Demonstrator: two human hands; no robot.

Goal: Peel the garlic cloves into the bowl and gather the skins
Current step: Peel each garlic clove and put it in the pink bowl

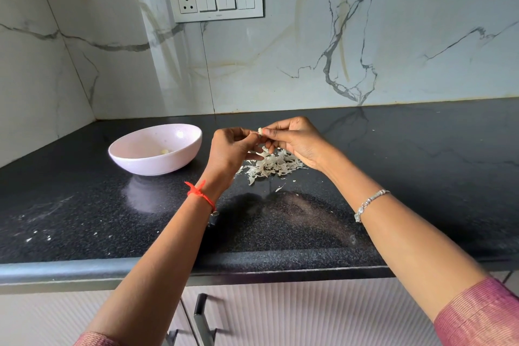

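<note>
**Both hands pinch one garlic clove above the skin pile**

The left hand [229, 146] and right hand [295, 140] meet in the air over the counter [84, 205], fingertips together. Both pinch a small pale garlic clove [260, 130] between thumb and forefinger, and the other fingers are curled in. The clove is mostly hidden by the fingertips, so I can't tell how much skin is left on it.

Just below the hands is a loose pile of skins [273, 166]: thin, papery white flakes, with a few strays near the front edge of the pile.

To the left, apart from the pile, sits a bowl [157, 167]. It is round, shallow, glossy and pale pink, with a peeled clove [164, 151] lying inside near the bottom.

The counter is black speckled polished stone with a rounded front edge, and it reflects the bowl. White crumbs lie at its near left.

The wall [280, 50] is white marble-look tile with grey veins. A white switch panel [216, 0] on it has one socket and rocker switches; the small mark under the switches is too small to read.

There is a red thread [200, 194] on the left wrist and a silver bracelet [368, 203] on the right. The sleeve [483, 314] is pink ribbed fabric. Below the counter is a ribbed white cabinet with a dark metal handle [200, 314].
</note>
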